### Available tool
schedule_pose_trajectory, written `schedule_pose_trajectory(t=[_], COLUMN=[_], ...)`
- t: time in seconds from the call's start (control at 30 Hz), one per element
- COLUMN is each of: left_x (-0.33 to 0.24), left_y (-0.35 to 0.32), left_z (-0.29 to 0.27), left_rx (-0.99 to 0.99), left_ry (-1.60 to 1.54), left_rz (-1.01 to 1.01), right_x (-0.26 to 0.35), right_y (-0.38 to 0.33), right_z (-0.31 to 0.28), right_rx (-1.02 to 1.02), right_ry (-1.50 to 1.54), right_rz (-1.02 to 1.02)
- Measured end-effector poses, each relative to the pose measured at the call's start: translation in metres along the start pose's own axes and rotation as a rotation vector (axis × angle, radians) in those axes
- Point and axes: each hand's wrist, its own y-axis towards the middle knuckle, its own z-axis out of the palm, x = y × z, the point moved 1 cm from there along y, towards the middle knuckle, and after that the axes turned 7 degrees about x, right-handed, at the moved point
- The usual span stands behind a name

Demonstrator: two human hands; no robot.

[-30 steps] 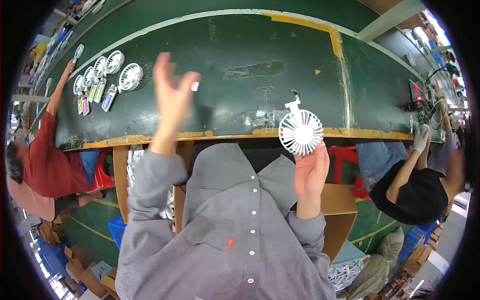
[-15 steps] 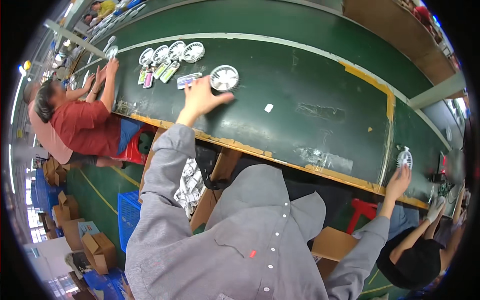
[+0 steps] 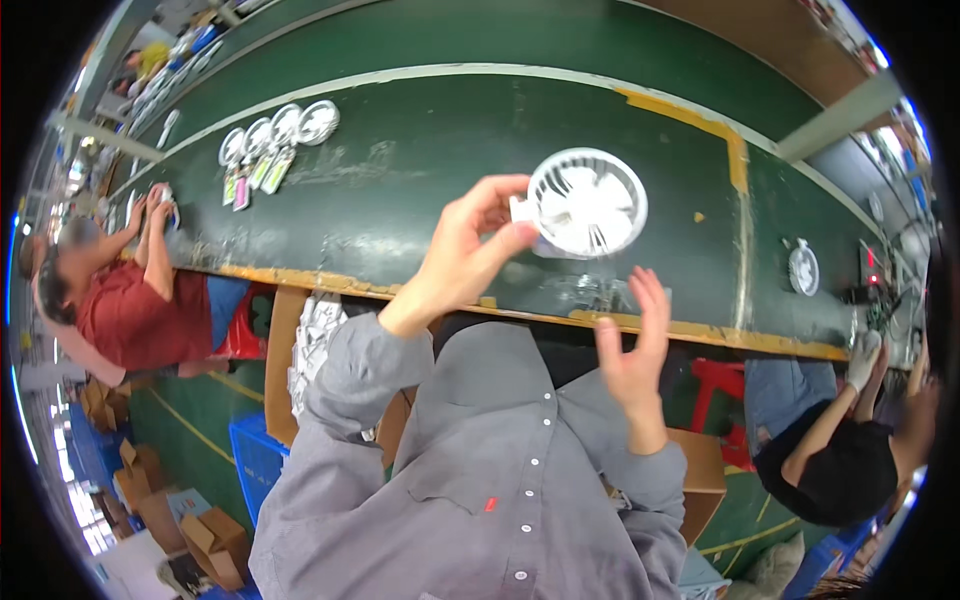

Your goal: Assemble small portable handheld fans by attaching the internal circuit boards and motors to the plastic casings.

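A white handheld fan (image 3: 592, 204) with a round slotted guard is up off the green table, in front of me. My left hand (image 3: 468, 245) grips it by its short handle end, thumb and fingers pinched there. Just below and right of the fan, my right hand (image 3: 636, 350) is open, its fingers and thumb apart, holding nothing. Another white fan (image 3: 803, 268) lies on the table at the far right. At the left, several white fans (image 3: 287, 124) lie in a row, with colored labels on their handles.
The green table (image 3: 420, 150) has a worn, taped front edge. Cardboard boxes (image 3: 700, 480) stand beneath it, one at the left holding white parts (image 3: 315, 340). A person in red (image 3: 135, 310) sits left; a person in black (image 3: 830, 455) works at the right. A blue crate (image 3: 258, 462) stands on the floor.
My left hand has taken the nearest fan off the table and brought it right and closer. My right hand has left the far-right fan on the table and come in toward the middle.
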Motion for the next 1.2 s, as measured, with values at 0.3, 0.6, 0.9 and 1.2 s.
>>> schedule_pose_trajectory(t=[0.3, 0.6, 0.9, 1.2], left_x=[-0.012, -0.016, -0.008, 0.005], left_y=[-0.033, -0.035, -0.046, -0.042], left_z=[0.106, 0.129, 0.135, 0.126], left_rx=[0.094, -0.094, -0.04, -0.032], left_ry=[-0.947, -0.688, -0.663, -0.623], left_rz=[-0.211, -0.748, -0.707, -0.693], right_x=[0.044, 0.033, 0.017, 0.004], right_y=[-0.021, -0.053, -0.067, -0.083], right_z=[-0.026, -0.009, -0.014, -0.017], right_rx=[-0.169, -0.024, 0.174, 0.271], right_ry=[0.072, 0.797, 1.133, 1.109], right_rz=[-0.022, 0.382, 0.473, 0.624])
